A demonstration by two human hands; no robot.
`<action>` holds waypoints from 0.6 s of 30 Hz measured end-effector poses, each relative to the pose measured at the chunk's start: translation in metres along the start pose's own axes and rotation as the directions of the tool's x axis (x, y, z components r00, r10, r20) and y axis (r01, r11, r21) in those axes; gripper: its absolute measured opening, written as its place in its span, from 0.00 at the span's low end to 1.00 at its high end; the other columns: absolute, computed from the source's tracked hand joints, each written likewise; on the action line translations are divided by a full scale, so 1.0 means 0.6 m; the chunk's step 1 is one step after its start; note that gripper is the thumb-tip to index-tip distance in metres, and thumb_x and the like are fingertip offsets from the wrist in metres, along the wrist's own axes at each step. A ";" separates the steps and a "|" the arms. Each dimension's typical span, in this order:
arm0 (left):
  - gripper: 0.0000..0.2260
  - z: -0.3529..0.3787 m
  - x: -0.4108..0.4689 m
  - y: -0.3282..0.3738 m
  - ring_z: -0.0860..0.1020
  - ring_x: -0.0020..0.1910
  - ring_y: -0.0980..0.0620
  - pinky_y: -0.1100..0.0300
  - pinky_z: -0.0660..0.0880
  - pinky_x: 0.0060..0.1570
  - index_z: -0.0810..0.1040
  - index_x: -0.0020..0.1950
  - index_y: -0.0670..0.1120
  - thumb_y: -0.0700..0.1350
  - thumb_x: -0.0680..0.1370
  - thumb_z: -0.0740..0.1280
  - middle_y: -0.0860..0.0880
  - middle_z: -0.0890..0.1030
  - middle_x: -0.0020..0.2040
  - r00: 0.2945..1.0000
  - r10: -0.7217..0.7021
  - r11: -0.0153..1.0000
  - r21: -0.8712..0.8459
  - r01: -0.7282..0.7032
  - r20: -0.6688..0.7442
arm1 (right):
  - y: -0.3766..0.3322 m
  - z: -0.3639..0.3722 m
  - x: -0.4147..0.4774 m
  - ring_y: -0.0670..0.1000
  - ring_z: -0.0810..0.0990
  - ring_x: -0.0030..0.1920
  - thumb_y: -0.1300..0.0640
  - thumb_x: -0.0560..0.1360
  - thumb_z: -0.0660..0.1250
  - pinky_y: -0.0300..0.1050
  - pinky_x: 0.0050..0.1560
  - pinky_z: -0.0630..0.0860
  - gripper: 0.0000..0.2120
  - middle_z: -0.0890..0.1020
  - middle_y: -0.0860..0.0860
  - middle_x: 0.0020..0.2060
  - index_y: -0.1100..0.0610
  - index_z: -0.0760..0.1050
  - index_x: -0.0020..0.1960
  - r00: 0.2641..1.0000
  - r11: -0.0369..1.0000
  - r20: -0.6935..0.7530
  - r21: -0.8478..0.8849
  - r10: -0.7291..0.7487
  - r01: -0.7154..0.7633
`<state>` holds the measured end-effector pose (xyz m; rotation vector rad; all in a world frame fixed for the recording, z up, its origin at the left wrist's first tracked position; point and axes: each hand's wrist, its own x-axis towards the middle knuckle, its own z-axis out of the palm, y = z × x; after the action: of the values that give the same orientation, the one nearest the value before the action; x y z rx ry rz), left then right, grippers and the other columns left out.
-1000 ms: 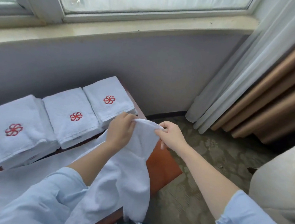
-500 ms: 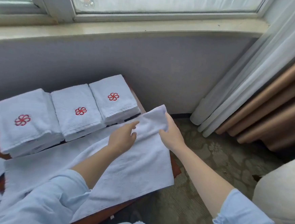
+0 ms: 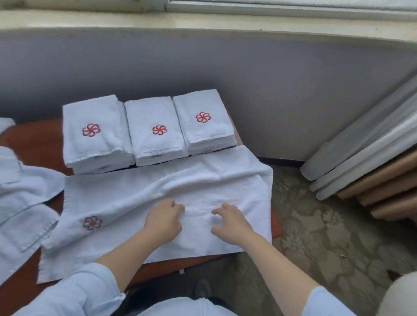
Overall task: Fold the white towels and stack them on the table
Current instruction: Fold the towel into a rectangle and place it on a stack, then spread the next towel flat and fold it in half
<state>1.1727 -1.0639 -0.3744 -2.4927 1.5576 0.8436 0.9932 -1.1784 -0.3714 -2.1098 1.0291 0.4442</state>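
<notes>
1. Well, from the head camera, one white towel (image 3: pixel 200 182) lies spread out on the brown counter (image 3: pixel 36 141), right in front of the person. Its right end hangs a little over the counter's edge.
2. Both hands rest on the middle of this towel, near each other. The left hand (image 3: pixel 164 220) has its fingers curled under against the cloth. I cannot tell if they pinch any of it. The right hand (image 3: pixel 232 224) has its fingers bent and a bit spread, with the tips touching the towel.
3. Behind the towel, three folded stacks (image 3: pixel 157 129) sit side by side by the wall. More loose towels (image 3: pixel 5 191) lie in a heap on the left.
4. I think the step now is making the towel flat before folding it. To do it well, the hands should slide outward from the middle and push out the bumpy ridge behind them. Then the edges should meet edge to edge, so the fold comes out the same size as the stacks.
5. There are no words to read. Each stack shows a red flower mark (image 3: pixel 203 117) on top. The spread towel has a pale flower mark (image 3: pixel 92 222) near its left end. It looks faded, so I guess it faces down. A good fold would end with that flower on top.
</notes>
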 end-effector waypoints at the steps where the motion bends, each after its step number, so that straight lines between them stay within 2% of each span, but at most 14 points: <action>1: 0.22 0.010 -0.012 -0.007 0.68 0.66 0.47 0.55 0.75 0.51 0.65 0.73 0.53 0.45 0.79 0.62 0.49 0.68 0.67 1.000 -0.023 0.999 0.034 0.022 0.011 | -0.003 0.010 -0.003 0.55 0.48 0.79 0.53 0.76 0.64 0.57 0.75 0.57 0.28 0.57 0.49 0.77 0.50 0.64 0.76 1.000 0.997 0.020 -0.071 -0.017 0.018; 3: 0.22 0.021 -0.030 -0.012 0.65 0.66 0.45 0.56 0.73 0.47 0.63 0.72 0.54 0.45 0.78 0.62 0.48 0.67 0.66 0.998 -0.060 0.996 0.062 0.058 0.036 | -0.001 0.022 -0.009 0.57 0.45 0.79 0.52 0.75 0.64 0.59 0.76 0.54 0.30 0.55 0.48 0.77 0.48 0.62 0.76 0.998 0.987 0.025 -0.152 -0.049 0.052; 7: 0.17 0.030 -0.052 -0.010 0.68 0.62 0.44 0.54 0.71 0.45 0.66 0.67 0.53 0.45 0.78 0.60 0.48 0.70 0.64 0.984 -0.121 0.992 0.051 0.115 0.131 | 0.005 0.029 -0.018 0.54 0.52 0.76 0.53 0.73 0.65 0.57 0.75 0.55 0.31 0.60 0.49 0.73 0.46 0.63 0.75 0.991 0.972 0.054 -0.199 -0.120 0.129; 10: 0.15 0.039 -0.071 -0.013 0.70 0.57 0.45 0.55 0.69 0.43 0.66 0.64 0.53 0.45 0.78 0.61 0.49 0.71 0.62 0.972 -0.165 0.986 0.027 0.163 0.167 | 0.003 0.034 -0.021 0.53 0.52 0.76 0.52 0.73 0.65 0.56 0.75 0.56 0.31 0.62 0.48 0.72 0.45 0.64 0.75 0.981 0.961 0.094 -0.203 -0.172 0.188; 15: 0.14 0.050 -0.106 -0.037 0.73 0.51 0.47 0.56 0.69 0.43 0.65 0.62 0.52 0.48 0.77 0.62 0.49 0.72 0.56 0.955 -0.205 0.974 -0.054 0.221 0.215 | -0.015 0.050 -0.022 0.52 0.55 0.75 0.51 0.72 0.66 0.52 0.71 0.61 0.30 0.64 0.47 0.72 0.44 0.66 0.74 0.961 0.923 0.145 -0.276 -0.235 0.268; 18: 0.13 0.048 -0.118 -0.047 0.74 0.49 0.49 0.57 0.69 0.42 0.67 0.62 0.51 0.50 0.78 0.61 0.50 0.73 0.54 0.954 -0.215 0.974 -0.027 0.225 0.211 | -0.024 0.045 -0.020 0.51 0.62 0.73 0.52 0.75 0.65 0.51 0.69 0.67 0.25 0.67 0.46 0.72 0.45 0.70 0.72 0.966 0.942 0.135 -0.226 -0.221 0.248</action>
<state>1.1618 -0.9832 -0.3701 -2.4582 1.1816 1.0769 0.9974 -1.1464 -0.3760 -2.3607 0.6768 0.5811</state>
